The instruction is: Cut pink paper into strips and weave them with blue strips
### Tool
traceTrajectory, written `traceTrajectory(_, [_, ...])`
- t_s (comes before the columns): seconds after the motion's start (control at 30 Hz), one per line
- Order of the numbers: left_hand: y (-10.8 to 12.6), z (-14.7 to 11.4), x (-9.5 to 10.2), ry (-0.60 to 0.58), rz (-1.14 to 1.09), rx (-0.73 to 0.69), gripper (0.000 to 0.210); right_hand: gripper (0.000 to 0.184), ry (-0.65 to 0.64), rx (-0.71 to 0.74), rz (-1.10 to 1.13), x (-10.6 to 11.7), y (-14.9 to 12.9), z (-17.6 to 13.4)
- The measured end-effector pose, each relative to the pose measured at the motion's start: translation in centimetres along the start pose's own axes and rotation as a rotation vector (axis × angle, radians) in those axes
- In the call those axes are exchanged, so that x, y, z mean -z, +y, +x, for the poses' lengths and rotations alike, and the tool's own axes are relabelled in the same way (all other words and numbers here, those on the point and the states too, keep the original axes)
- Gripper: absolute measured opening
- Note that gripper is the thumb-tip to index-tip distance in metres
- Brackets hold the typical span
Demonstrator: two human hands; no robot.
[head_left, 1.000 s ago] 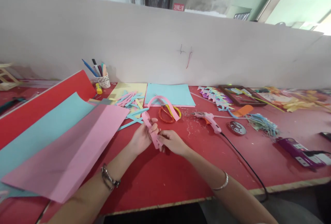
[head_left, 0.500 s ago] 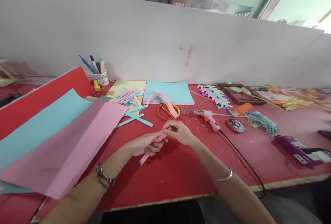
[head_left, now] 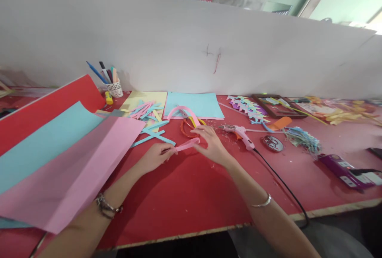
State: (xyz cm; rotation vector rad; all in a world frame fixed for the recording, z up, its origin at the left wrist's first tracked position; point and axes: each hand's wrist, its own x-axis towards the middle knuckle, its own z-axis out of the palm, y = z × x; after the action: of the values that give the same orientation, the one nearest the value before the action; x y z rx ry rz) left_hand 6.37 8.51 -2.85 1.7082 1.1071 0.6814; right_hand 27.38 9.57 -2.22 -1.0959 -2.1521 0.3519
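Observation:
My left hand [head_left: 155, 157] pinches one end of a pink paper strip [head_left: 187, 145], which is bent over on itself and slants up to the right above the red table. At the strip's other end is my right hand [head_left: 212, 146], its fingers spread apart; whether a fingertip touches the paper I cannot tell. Just beyond the right fingers lie scissors [head_left: 184, 129] with red and yellow handles, partly hidden. A second, curved pink strip [head_left: 178, 108] arches across them.
Pink sheets [head_left: 89, 170] and blue sheets [head_left: 56, 138] cover the left side. Cut blue strips [head_left: 155, 135] lie behind my left hand. A pink glue gun [head_left: 245, 138] with a black cord, a round tin [head_left: 272, 143] and a purple power strip [head_left: 340, 170] occupy the right.
My hands were together on the pink strip and have moved apart. The left went leftward and up, still pinching it, while the right hand's fingers spread.

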Motion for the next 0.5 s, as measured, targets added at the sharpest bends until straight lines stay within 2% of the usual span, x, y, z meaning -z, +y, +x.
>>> traceTrajectory(0.07, [0.1,0.0,-0.5,0.003,0.043,-0.041,0.026,0.033,-0.094,0.066,-0.106,-0.5,-0.7,-0.2])
traceTrajectory(0.17, [0.2,0.0,-1.2,-0.014,0.087,-0.080,0.029,0.021,-0.283,0.100,-0.153,-1.3,-1.4,-0.4])
traceTrajectory(0.23, [0.2,-0.1,-1.5,-0.016,0.105,-0.090,0.033,0.022,-0.358,0.100,-0.145,-1.6,-1.4,-0.4])
traceTrajectory(0.37, [0.1,-0.1,-1.3,0.053,0.114,-0.080,0.028,0.031,-0.367,0.056,-0.113,-1.6,-0.8,-0.3])
traceTrajectory(0.5, [-0.2,-0.1,-0.9,0.146,0.103,-0.053,0.021,0.029,-0.316,-0.024,-0.061,-1.3,-0.3,-0.1])
